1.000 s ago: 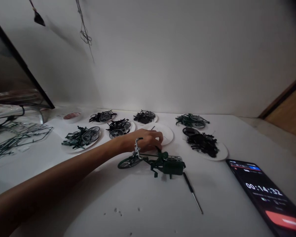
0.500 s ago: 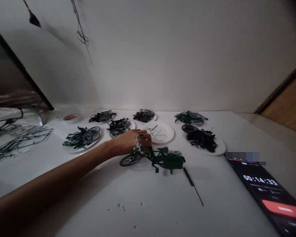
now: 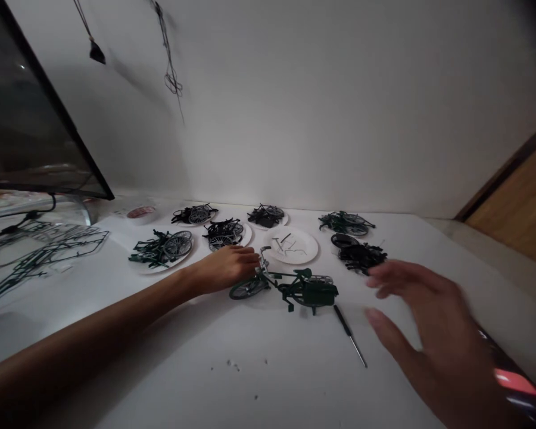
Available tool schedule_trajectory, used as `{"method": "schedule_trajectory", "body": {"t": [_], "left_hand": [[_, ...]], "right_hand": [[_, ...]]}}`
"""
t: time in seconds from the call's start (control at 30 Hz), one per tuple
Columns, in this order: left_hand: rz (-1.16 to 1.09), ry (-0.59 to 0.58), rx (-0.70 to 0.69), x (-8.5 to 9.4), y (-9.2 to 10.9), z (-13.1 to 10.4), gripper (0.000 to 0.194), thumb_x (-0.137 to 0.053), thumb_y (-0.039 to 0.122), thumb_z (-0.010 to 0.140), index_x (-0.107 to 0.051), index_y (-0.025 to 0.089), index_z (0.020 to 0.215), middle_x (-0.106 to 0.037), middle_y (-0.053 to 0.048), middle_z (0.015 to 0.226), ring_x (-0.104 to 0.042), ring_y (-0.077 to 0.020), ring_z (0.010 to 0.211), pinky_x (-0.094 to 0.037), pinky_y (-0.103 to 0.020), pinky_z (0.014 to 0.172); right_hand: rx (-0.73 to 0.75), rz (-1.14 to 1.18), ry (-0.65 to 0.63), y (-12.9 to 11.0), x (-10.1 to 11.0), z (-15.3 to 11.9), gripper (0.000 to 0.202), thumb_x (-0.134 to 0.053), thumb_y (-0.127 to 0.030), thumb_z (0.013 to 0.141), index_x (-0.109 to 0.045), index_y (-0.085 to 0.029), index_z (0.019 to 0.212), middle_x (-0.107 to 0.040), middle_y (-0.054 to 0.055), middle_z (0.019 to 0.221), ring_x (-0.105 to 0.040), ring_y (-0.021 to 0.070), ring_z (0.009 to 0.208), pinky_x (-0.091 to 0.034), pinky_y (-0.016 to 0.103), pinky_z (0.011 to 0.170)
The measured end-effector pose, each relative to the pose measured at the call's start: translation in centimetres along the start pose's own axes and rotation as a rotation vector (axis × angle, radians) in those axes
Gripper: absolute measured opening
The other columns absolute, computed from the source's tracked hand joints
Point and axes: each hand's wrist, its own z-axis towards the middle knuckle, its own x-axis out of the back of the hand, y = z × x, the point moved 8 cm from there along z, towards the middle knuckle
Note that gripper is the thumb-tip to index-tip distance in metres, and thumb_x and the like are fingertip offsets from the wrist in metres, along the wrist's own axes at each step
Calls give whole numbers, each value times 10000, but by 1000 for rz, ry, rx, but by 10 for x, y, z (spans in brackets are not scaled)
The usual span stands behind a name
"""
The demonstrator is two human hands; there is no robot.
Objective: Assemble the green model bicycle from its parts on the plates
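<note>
Mid-frame, on a white counter: green model bike, upright on its wheels, front wheel pointing frame-left. Left hand just left of centre, arm stretching in from the lower left, fingertips at the bike's handlebar and front wheel; grip half curled, touching rather than clasping, though whether anything small sits inside it cannot be told. Right hand at lower right, blurred, palm down, fingers spread, grip released, nothing in it, hovering above the counter well right of the bike. Below that hand, at the lower right edge, a sliver of a dark phone with a red bar on its screen, mostly hidden. Screwdriver lying flat just below and right of the bike's rear, between bike and right hand, apart from both.

Behind the bike, a row of white plates: one with a few thin metal bits straight above the bike; one heaped with black parts to the right; others with wheels and frames further left and along the back. At the left edge, green sprues flat on the counter under a dark monitor. Tiny specks near the lower middle.
</note>
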Motion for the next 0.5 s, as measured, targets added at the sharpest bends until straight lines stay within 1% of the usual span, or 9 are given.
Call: {"method": "schedule_trajectory", "body": {"t": [0.03, 0.1, 0.13, 0.2, 0.27, 0.33, 0.43, 0.5], "left_hand": [[5, -7, 8, -1, 0, -7, 239, -433, 149, 1030, -661, 150, 959, -692, -91, 935, -653, -200, 917, -557, -347, 828], [10, -3, 39, -1, 0, -20, 245, -408, 154, 1037, -649, 141, 996, -686, -101, 966, -650, -200, 910, -561, -348, 817], [9, 3, 57, -2, 0, -25, 240, -402, 159, 1040, -641, 137, 1026, -684, -105, 991, -651, -200, 919, -562, -348, 822], [1, 22, 97, -2, -2, -31, 231, -403, 175, 1043, -628, 131, 1071, -681, -109, 1026, -655, -200, 941, -562, -344, 836], [-15, 40, 132, -3, -4, -33, 227, -410, 194, 1045, -627, 131, 1068, -679, -106, 1021, -661, -192, 936, -560, -323, 826], [-30, 52, 153, -5, -6, -32, 215, -426, 196, 1040, -630, 133, 1065, -678, -102, 1016, -666, -184, 926, -556, -301, 811], [-46, 57, 165, -8, -9, -31, 201, -450, 158, 1015, -635, 130, 1090, -680, -105, 1031, -668, -195, 954, -552, -306, 821], [-53, 59, 173, -8, -10, -32, 207, -452, 159, 1013, -638, 128, 1097, -680, -106, 1038, -667, -201, 955, -551, -316, 822]], "right_hand": [[-20, 4, -49, 0, -10, 7, 497, -642, -488, 891, -486, -331, 1336, -581, 86, 1337, -609, 293, 1128, -527, 507, 955], [-66, 20, -208, 3, -34, 16, 613, -699, -509, 841, -450, -345, 1377, -566, 75, 1392, -606, 304, 1167, -531, 512, 960], [-82, 41, -286, 4, -44, 19, 632, -713, -511, 832, -448, -350, 1383, -567, 68, 1403, -598, 299, 1194, -523, 507, 983], [-92, 122, -379, 3, -58, 24, 572, -707, -503, 846, -485, -346, 1350, -589, 51, 1386, -584, 273, 1234, -497, 482, 1037], [-81, 191, -419, -1, -67, 29, 459, -669, -501, 882, -542, -328, 1288, -623, 42, 1341, -584, 243, 1244, -488, 441, 1056], [-76, 202, -430, -5, -73, 34, 401, -645, -511, 898, -589, -302, 1237, -659, 48, 1282, -606, 235, 1214, -502, 419, 1034], [-73, 151, -426, -8, -77, 38, 399, -662, -533, 876, -647, -270, 1176, -702, 62, 1204, -655, 251, 1118, -533, 427, 968], [-73, 113, -416, -4, -75, 39, 404, -671, -542, 862, -673, -264, 1154, -718, 65, 1178, -675, 260, 1067, -547, 434, 931]]}}
